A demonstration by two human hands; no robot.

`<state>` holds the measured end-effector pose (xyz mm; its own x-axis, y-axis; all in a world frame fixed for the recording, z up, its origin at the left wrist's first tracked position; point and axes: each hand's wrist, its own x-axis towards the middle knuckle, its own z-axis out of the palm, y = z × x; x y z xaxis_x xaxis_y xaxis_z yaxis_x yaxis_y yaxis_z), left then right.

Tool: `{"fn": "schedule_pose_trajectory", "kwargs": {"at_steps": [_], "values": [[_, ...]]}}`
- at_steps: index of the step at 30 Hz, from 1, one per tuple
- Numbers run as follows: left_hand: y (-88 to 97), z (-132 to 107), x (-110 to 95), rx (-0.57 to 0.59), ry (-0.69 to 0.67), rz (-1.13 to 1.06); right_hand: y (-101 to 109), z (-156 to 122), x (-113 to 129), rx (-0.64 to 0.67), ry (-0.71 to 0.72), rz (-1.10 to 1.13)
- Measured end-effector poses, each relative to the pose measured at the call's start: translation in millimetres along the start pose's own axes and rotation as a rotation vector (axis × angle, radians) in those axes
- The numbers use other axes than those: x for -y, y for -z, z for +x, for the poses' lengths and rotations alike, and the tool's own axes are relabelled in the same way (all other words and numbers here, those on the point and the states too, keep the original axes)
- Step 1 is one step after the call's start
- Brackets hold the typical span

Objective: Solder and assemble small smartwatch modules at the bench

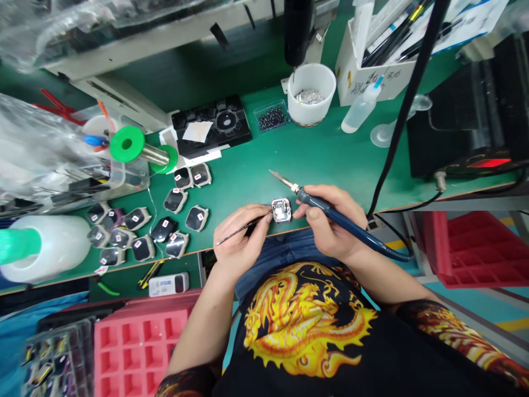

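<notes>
An opened watch case [281, 210] with its inner parts showing lies near the front edge of the green bench. My left hand [243, 234] is closed around a thin dark pair of tweezers [242, 228], its fingertips at the left side of the case. In my right hand [334, 218] is a blue-handled soldering iron [351, 223]. The iron's metal tip [278, 177] points up and left, above the case and apart from it. My right fingertips are close to the right side of the case.
Several watches [197, 218] with small labels lie at the left, near a solder wire spool [128, 144]. A white tub [312, 94], a squeeze bottle [360, 110] and a black soldering station [467, 121] stand behind. A black cable [407, 110] crosses the right side.
</notes>
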<state>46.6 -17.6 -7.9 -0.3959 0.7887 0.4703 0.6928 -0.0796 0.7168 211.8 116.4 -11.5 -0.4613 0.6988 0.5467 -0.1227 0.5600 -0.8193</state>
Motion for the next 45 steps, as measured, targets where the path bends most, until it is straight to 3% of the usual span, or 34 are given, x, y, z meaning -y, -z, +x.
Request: {"fn": "schedule_pose_trajectory", "kwargs": {"at_steps": [9,15,20,22,27,35,45], "values": [[0.1,0.0,-0.2,0.002,0.021,0.005,-3.9,3.7,-5.8,0.057,0.084,-0.053],[0.0,0.3,-2.9,-0.018,0.095,-0.066,-4.2,7.4,-1.9,0.168,0.172,-0.050],[2.8,3.2,3.9,-0.215,0.207,-0.355,-4.8,5.3,-2.8,0.199,0.191,-0.107],[6.6,3.9,6.9,-0.242,0.230,-0.415,-5.2,4.2,-3.4,0.178,0.208,-0.117],[12.7,8.1,4.4,-0.048,0.212,-0.152,-7.0,2.9,-4.4,0.172,0.229,-0.163],[14.2,33.3,0.9,0.383,0.013,0.115,-9.6,4.1,-0.9,0.123,0.112,-0.126],[23.8,53.1,3.0,0.495,-0.145,0.253,-9.1,3.8,-4.8,0.141,0.086,-0.081]]}}
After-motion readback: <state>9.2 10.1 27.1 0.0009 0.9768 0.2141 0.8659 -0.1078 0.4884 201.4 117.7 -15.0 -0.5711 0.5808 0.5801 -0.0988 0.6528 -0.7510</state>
